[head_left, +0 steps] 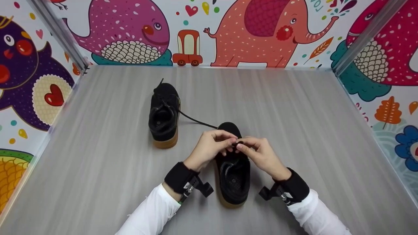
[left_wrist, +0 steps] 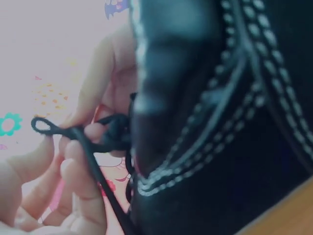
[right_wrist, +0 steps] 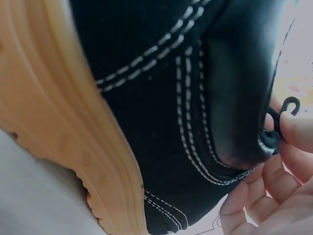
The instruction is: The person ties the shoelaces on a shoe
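A black shoe with a tan sole and white stitching stands upright on the floor, heel toward me. Over its tongue, my left hand and right hand meet fingertip to fingertip. In the left wrist view, the fingers and thumb of my left hand pinch a black shoelace that forms a small loop. My right hand pinches lace too, with another small loop above its thumb in the right wrist view. How the lace crosses between the fingers is partly hidden.
A second black shoe stands farther off to the left, its tongue area laced. One long black lace end stretches across the grey floor between the shoes. Printed panels with cartoon animals border the floor at the back and sides.
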`<state>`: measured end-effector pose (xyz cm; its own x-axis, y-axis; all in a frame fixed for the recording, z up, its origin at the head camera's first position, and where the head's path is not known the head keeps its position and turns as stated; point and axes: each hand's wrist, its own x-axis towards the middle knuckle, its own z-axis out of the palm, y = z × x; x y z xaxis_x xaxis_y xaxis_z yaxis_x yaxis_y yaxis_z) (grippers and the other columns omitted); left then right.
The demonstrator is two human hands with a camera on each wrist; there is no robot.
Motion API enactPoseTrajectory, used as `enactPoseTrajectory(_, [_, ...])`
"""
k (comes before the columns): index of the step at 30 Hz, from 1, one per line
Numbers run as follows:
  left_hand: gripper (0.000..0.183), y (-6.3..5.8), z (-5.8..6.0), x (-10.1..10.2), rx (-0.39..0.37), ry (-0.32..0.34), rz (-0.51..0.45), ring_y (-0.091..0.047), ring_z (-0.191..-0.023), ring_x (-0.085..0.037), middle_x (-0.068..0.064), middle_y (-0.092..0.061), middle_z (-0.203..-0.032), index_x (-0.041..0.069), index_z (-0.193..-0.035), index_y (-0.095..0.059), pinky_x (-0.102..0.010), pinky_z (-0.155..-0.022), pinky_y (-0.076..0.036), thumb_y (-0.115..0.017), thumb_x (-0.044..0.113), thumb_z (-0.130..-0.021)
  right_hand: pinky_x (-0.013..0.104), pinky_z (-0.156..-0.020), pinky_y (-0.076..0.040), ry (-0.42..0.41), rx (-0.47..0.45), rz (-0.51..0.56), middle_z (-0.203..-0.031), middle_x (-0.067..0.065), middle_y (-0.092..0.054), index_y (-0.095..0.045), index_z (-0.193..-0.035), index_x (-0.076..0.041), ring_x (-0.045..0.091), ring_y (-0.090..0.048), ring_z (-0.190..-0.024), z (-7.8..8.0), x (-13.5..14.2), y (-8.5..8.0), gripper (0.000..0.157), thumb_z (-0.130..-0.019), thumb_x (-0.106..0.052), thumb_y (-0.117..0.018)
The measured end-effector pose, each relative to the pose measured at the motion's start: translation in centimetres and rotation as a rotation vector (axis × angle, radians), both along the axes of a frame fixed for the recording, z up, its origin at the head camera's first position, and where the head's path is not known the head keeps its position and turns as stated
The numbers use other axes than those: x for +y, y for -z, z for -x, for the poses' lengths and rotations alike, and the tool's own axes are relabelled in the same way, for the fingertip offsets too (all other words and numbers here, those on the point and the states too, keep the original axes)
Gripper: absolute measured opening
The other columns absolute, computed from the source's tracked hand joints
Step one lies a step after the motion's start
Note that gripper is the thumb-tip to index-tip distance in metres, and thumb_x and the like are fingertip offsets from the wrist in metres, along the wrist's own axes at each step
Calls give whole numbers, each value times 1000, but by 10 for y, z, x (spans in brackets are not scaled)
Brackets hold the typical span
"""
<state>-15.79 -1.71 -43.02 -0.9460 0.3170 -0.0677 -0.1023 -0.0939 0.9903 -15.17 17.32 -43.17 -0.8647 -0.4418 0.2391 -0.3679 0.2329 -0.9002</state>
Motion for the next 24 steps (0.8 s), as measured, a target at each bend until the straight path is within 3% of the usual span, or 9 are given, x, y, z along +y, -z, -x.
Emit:
enactPoseTrajectory(6, [24,-1,2,0,-38,30,-56,-60,-61,-11,-5,-70,-81,-3,-96,-70,-21,-54,-49,-76,12,-79,21,-73,-50,-20,20,-4,-89,8,-69,-72,-100,0,8,-61,-82,-1,0,-2,16,-91,-5,-59])
enactPoseTrajectory(12, [22,0,1,0,12,33,-53,-64,-66,-12,-6,-70,-82,-3,-94,-69,-22,-58,-52,-76,10,-78,21,-72,-48,-32,14,-23,-93,8,-69,-72,-103,-3,9,-61,-84,-2,1,-5,17,-92,-8,-60])
enactPoseTrajectory(19, [23,3,-3,2,146,-18,23,-64,-67,-11,-6,-71,-84,1,-93,-72,-22,-59,-51,-79,14,-75,22,-74,-49,-57,-88,34,-95,10,-68,-71,-104,-1,11,-61,-84,-3,1,-7,19,-94,-9,-57])
enactPoseTrajectory(24, [23,5,-7,5,308,-82,84,-66,-72,-14,-8,-71,-87,4,-92,-73,-22,-63,-53,-80,16,-73,22,-77,-49,-51,-118,48,-99,11,-69,-70,-105,0,11,-61,-89,-4,1,-8,21,-94,-11,-56])
